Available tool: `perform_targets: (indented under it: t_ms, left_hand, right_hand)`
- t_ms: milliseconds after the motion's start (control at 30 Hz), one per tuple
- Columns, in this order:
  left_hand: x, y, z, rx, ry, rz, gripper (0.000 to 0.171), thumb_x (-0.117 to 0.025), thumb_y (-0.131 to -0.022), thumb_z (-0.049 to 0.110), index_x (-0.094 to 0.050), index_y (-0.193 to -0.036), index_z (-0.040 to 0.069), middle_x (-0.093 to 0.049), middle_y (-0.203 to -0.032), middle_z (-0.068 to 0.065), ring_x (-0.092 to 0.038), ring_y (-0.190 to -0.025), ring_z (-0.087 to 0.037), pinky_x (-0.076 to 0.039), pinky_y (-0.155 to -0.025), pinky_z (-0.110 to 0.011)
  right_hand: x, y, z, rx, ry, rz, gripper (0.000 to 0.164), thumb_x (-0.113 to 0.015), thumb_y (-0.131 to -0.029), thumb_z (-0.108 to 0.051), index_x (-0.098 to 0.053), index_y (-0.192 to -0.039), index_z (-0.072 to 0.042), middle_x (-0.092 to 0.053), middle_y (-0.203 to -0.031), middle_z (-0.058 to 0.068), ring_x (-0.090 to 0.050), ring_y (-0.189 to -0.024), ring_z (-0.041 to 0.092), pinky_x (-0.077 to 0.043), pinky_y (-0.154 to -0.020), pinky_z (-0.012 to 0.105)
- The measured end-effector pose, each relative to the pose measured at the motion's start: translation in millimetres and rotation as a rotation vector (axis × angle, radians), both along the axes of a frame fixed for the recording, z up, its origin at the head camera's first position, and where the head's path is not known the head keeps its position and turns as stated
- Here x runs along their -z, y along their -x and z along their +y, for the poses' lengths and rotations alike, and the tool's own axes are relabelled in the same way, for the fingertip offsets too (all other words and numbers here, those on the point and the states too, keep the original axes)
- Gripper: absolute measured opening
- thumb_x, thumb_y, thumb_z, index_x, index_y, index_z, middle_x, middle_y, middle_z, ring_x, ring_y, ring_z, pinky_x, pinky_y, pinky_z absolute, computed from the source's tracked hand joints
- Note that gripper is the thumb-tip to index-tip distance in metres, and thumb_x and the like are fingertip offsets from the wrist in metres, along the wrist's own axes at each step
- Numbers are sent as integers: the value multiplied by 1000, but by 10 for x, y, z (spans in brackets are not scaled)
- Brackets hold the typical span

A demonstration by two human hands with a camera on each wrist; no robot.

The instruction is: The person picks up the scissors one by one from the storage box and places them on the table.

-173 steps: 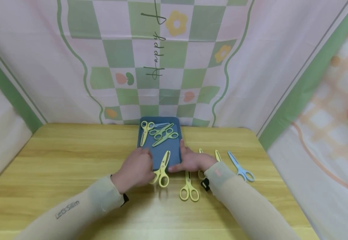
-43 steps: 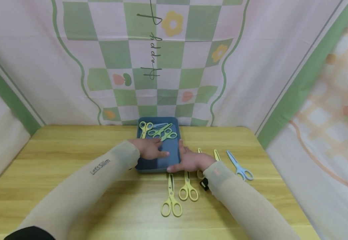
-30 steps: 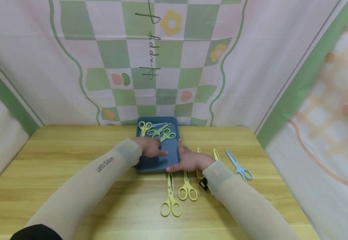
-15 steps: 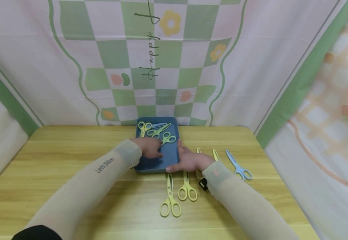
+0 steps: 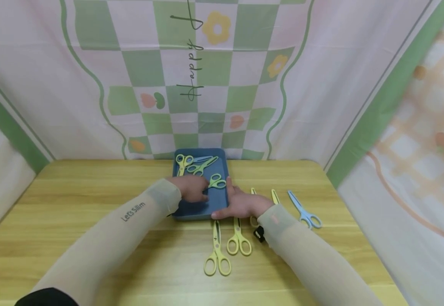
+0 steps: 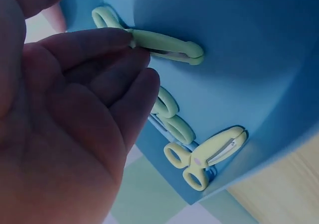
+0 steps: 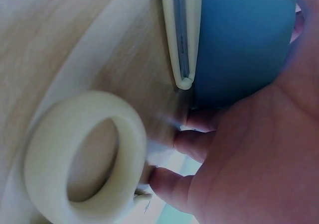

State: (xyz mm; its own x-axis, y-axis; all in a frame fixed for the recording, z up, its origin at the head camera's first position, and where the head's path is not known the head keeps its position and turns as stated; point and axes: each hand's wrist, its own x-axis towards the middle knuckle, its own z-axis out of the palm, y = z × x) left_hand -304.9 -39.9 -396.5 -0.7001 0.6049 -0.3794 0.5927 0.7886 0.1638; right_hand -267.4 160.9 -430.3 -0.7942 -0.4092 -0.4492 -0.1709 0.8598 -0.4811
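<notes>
left wrist: left hand [image 6: 75,107] outstretched, apparently touching green scissors [image 6: 167,42].

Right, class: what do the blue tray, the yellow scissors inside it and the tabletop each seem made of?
Blue tray: probably smooth moulded plastic, given its even colour and rounded corners.
Yellow scissors: mostly matt plastic, it seems, from the solid, dull colour; the grey strip along the blades may be metal.
Tabletop: wood-look, with streaky grain and a slight sheen; solid wood or laminate, the pictures leave open.

The left sleeve [image 5: 107,242] reads "Let's Slim", the backdrop cloth [image 5: 214,80] "Happy", sideways.
</notes>
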Motion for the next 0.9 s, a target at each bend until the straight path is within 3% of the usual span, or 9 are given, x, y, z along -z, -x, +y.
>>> perform_targets:
  t_ms: [267,533,900]
  left_hand:
    - [-21,-17,7,-25,12,-9,54,-63,-99,32,-52,-142,1,-52,-143,-13,-49,-131,-30,-36,-109,-41]
    - [47,-40,38,61,2,66,44,-61,-100,32,-61,-133,2,-55,-139,-15,-52,-127,-29,-37,-108,-41]
    - [63,-93,85,6,22,45,41,-60,-100,32,-65,-125,1,-58,-134,-14,-55,-122,-29,-40,-105,-40]
  right_hand:
    - [1,18,0,-3,-7,1,134,-66,-79,-73,27,-152,-9,9,-162,22,-2,-149,34,-16,-117,46]
    - [9,20,4,-13,-7,7,134,-66,-80,-73,26,-152,-8,8,-162,22,-3,-148,35,-18,-116,47]
    - [6,16,1,-6,5,-10,134,-67,-80,-72,27,-152,-9,9,-162,22,-1,-149,35,-16,-117,48]
